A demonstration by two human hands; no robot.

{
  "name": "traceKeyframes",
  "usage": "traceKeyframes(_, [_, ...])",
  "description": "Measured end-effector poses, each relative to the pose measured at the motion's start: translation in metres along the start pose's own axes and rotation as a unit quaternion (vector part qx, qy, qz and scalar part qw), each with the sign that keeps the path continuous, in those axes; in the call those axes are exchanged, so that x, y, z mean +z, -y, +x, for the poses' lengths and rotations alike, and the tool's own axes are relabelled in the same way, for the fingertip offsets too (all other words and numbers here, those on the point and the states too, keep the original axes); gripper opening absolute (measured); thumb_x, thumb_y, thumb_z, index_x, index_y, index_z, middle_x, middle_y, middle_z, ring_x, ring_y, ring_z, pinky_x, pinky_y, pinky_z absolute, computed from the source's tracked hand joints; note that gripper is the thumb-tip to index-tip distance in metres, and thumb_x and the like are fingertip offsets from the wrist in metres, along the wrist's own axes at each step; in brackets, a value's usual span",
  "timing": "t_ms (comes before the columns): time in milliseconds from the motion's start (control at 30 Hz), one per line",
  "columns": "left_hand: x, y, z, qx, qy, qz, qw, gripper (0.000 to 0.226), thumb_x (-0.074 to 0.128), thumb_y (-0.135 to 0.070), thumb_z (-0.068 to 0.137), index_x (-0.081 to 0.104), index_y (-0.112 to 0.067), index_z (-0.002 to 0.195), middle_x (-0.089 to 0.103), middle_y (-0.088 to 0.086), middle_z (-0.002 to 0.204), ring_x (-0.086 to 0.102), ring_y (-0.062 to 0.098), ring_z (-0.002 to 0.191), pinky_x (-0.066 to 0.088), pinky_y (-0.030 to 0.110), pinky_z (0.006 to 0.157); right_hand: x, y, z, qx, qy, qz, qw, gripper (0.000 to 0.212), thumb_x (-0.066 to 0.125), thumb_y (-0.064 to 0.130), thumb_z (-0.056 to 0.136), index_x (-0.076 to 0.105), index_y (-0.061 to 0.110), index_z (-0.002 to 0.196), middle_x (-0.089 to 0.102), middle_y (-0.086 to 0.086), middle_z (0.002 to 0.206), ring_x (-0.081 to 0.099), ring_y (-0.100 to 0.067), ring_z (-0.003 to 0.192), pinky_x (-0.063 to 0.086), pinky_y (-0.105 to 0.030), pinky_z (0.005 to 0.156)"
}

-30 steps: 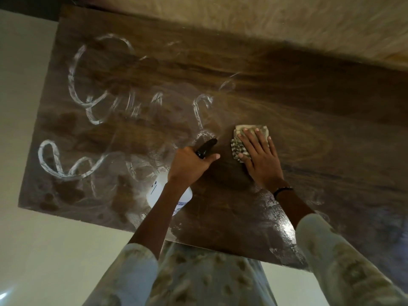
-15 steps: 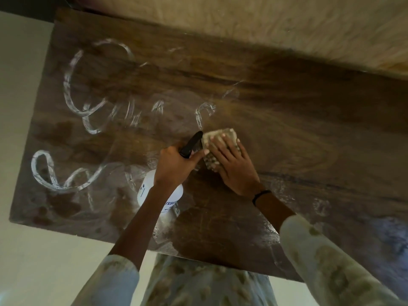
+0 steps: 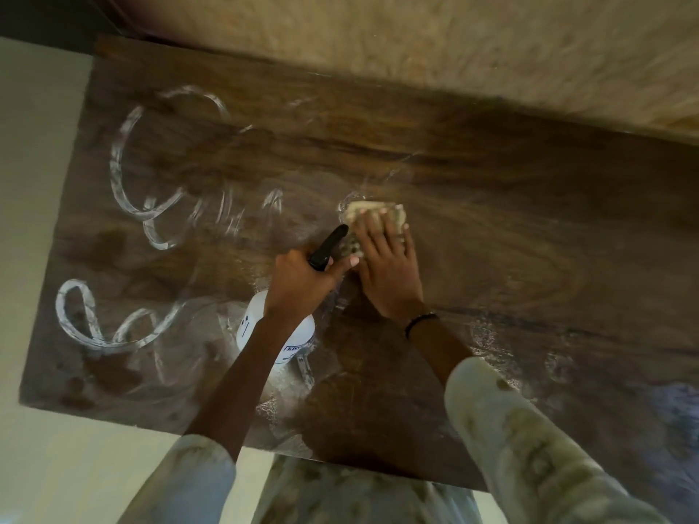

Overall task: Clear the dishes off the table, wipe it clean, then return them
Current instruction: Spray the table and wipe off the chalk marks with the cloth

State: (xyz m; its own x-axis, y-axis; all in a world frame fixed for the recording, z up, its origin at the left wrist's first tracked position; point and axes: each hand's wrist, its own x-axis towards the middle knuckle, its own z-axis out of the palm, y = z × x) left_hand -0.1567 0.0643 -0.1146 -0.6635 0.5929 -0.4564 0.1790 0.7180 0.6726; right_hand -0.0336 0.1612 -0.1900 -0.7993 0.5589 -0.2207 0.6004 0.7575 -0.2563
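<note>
Looking down from the head camera, nearest are two pale patterned sleeves (image 3: 529, 448) and the front of the same garment at the bottom edge. From them the two forearms reach forward over the near edge of the dark wooden tabletop (image 3: 529, 228).

The left hand (image 3: 302, 285) is curled round the neck of a white spray bottle (image 3: 278, 330), with a finger lying along its black trigger head (image 3: 328, 246); the bottle's body shows under the wrist, and I cannot tell if it stands on the wood or is lifted a little. Just beside it, the right hand (image 3: 389, 266) lies flat with straight fingers, pressing down on a folded beige cloth (image 3: 374, 217) near the middle of the tabletop. The two hands almost touch. A dark band (image 3: 420, 322) goes round the right wrist.

To the left of the hands, white curling lines of foam (image 3: 125, 175) lie on the wood, and a wet shine covers the near part. No dishes show on the tabletop. Beyond the far edge is a light fluffy rug (image 3: 416, 51); at the left side is pale floor (image 3: 34, 183).
</note>
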Motion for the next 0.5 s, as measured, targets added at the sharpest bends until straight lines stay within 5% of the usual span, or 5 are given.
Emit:
traceKeyframes(167, [0.001,-0.013,0.014,0.006,0.009,0.015,1.000,0.033,0.074,-0.045,0.076,0.062,-0.014,0.076,0.060,-0.005,0.062,0.058,0.007,0.060,0.042,0.021,0.057,0.001,-0.032,-0.058,-0.143,0.040,-0.041,0.988,0.056,0.030,0.038,0.098,0.015,0.028,0.152,0.020,0.002,0.158,0.013,-0.021,0.148,0.012,-0.046,0.120])
traceKeyframes(333, [0.008,-0.027,0.036,0.006,0.056,0.010,0.998,0.032,0.075,-0.047,0.073,0.064,-0.017,0.079,0.064,-0.002,0.070,0.064,0.015,0.073,0.049,0.028,0.069,-0.016,-0.084,-0.043,-0.014,0.014,-0.041,0.999,0.056,0.029,0.039,0.099,0.017,0.028,0.152,0.017,0.004,0.160,0.007,-0.018,0.149,0.013,-0.046,0.119])
traceKeyframes(500, [0.016,-0.047,0.053,0.034,0.083,0.050,0.995,0.035,0.073,-0.048,0.075,0.053,-0.020,0.068,0.053,-0.005,0.060,0.054,0.012,0.059,0.039,0.023,0.053,-0.028,-0.091,-0.006,0.046,-0.021,0.009,0.999,0.054,0.025,0.042,0.099,0.024,0.026,0.150,0.023,0.003,0.158,0.011,-0.018,0.148,0.013,-0.045,0.119])
